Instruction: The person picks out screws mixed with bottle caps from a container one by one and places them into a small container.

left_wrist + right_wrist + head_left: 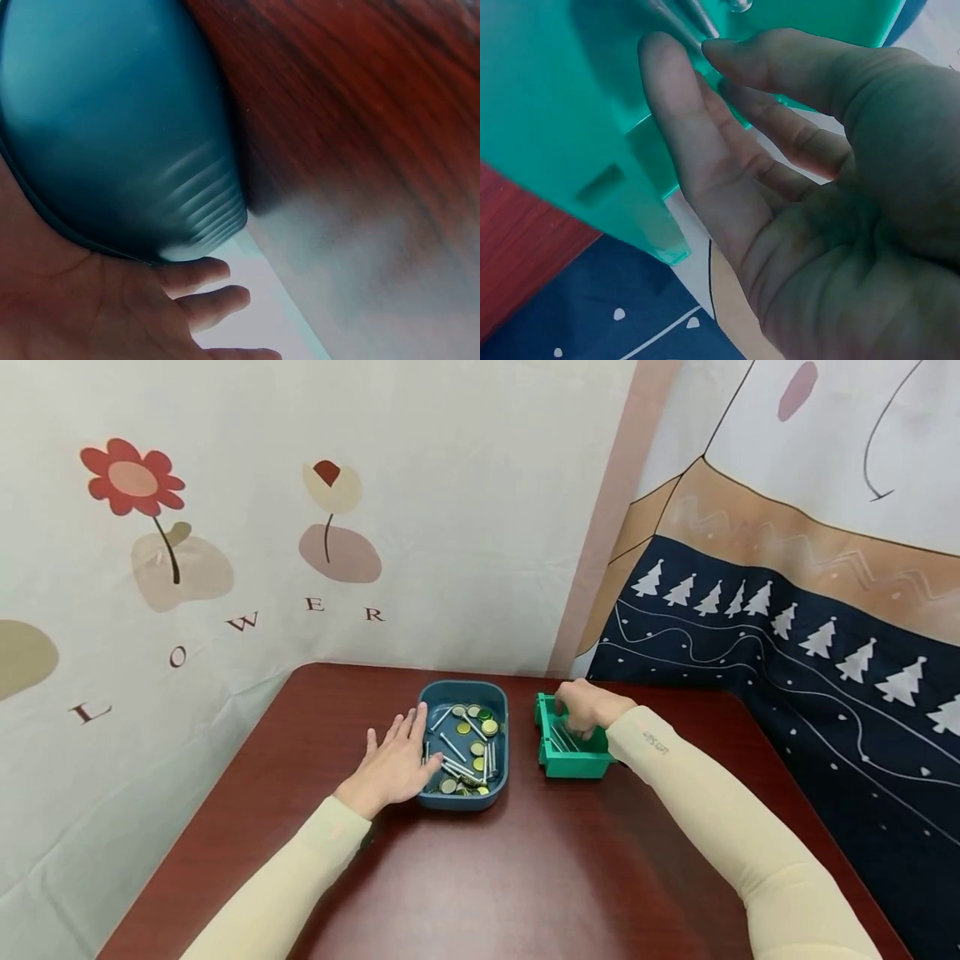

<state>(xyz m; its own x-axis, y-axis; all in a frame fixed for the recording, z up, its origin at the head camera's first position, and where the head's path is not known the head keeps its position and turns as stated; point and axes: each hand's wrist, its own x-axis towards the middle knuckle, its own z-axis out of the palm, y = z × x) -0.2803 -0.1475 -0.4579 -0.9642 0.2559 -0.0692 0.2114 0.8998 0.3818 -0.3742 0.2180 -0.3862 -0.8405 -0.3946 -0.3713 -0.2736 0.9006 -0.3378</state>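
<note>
My left hand lies with fingers spread along the left rim of a dark blue tray; the left wrist view shows the tray's outer wall against the palm. Inside the tray are several silver screws and round caps, mostly gold with a green one. My right hand reaches into a green bin. In the right wrist view, thumb and index finger stand slightly apart beside metal screws in the bin, with no screw clearly held between them.
Both containers stand on a dark red wooden table, a short gap between them, near its back edge. Behind hangs a pale cloth printed with flowers and letters. A navy cloth with white trees hangs at the right.
</note>
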